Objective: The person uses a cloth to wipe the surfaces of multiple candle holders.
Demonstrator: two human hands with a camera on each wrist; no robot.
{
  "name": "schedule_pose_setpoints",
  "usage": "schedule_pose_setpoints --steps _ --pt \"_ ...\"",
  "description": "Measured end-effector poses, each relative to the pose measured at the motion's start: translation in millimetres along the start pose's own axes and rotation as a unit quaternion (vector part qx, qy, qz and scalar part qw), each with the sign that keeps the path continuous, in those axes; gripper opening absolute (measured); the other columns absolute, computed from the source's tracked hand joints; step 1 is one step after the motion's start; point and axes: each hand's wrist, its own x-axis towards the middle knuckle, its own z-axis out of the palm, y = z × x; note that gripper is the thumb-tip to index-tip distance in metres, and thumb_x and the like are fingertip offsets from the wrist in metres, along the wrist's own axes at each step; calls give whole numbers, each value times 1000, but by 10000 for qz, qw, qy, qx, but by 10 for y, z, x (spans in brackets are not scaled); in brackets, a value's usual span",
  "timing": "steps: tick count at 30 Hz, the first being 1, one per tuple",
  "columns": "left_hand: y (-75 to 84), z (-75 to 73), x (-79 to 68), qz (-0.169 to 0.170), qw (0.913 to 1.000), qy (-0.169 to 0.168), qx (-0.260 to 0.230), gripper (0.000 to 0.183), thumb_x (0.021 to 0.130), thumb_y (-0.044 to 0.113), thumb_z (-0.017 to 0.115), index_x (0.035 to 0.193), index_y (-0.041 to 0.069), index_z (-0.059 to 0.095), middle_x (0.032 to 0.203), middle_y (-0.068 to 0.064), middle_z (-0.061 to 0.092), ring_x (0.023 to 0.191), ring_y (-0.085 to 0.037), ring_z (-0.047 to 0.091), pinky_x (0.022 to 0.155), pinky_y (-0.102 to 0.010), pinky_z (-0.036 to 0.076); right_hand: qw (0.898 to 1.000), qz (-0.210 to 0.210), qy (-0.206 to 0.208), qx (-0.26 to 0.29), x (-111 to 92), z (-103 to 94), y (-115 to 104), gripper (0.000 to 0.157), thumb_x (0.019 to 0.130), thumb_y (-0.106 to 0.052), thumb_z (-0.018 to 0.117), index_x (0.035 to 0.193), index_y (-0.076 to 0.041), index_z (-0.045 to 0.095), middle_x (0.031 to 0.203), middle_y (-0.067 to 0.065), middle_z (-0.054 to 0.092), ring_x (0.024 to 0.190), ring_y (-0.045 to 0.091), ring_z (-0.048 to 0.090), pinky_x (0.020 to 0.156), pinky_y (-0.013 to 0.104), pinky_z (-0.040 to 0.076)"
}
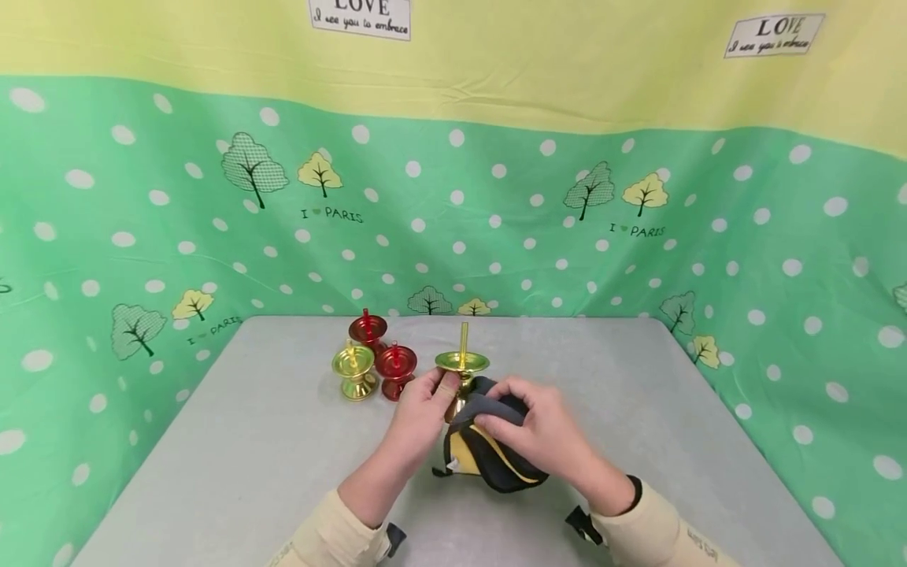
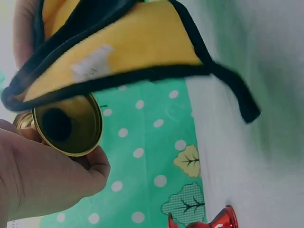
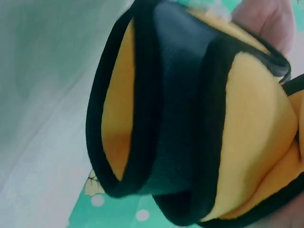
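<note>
Just above the table, my left hand (image 1: 421,409) grips a gold candle holder (image 1: 462,361) by its stem, its dish and thin central tube facing up. In the left wrist view the hollow underside of that candle holder (image 2: 90,126) shows above the fingers. My right hand (image 1: 546,429) pinches a folded cloth (image 1: 468,457), yellow on one side and dark grey on the other, with black edging. The cloth (image 2: 142,47) hangs against the candle holder's base and hides part of it. Folded layers of the cloth (image 3: 180,109) fill most of the right wrist view.
Left of my hands stand another gold candle holder (image 1: 357,370) and two red ones, a nearer red candle holder (image 1: 395,362) and a farther red candle holder (image 1: 368,331). The grey table (image 1: 248,441) meets a green and yellow printed curtain (image 1: 496,197) at its back and sides.
</note>
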Motion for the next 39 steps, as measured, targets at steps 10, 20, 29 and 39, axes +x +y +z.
schedule_pose_setpoints --steps 10,20,29,39 --pt "23 -19 22 -32 9987 -143 -480 43 111 29 58 145 2 59 130 -19 73 112 -22 72 93 -34 61 9970 750 -22 205 40 -39 89 16 95 -26 84 100 -18 72 90 1 74 67 6 65 58 26 56" --pt "12 -31 70 -24 9963 -157 -850 47 100 24 77 142 8 64 133 -15 72 111 -14 70 86 -24 60 9965 780 235 189 65 12 -22 17 93 -25 86 98 -18 72 90 3 74 66 6 64 56 26 55" --pt "79 -121 58 107 9951 -547 -813 42 103 20 72 140 2 67 119 -13 75 98 -11 67 78 -23 58 9989 383 116 235 76 -34 53 15 94 -18 85 99 -13 71 89 5 74 67 4 63 57 26 55" --pt "45 -84 6 195 9966 -725 -328 42 108 28 62 143 6 64 131 -16 72 106 -15 67 87 -30 56 9942 1042 -54 275 85 -64 130 18 94 -24 85 100 -12 72 89 6 74 67 10 65 58 27 56"
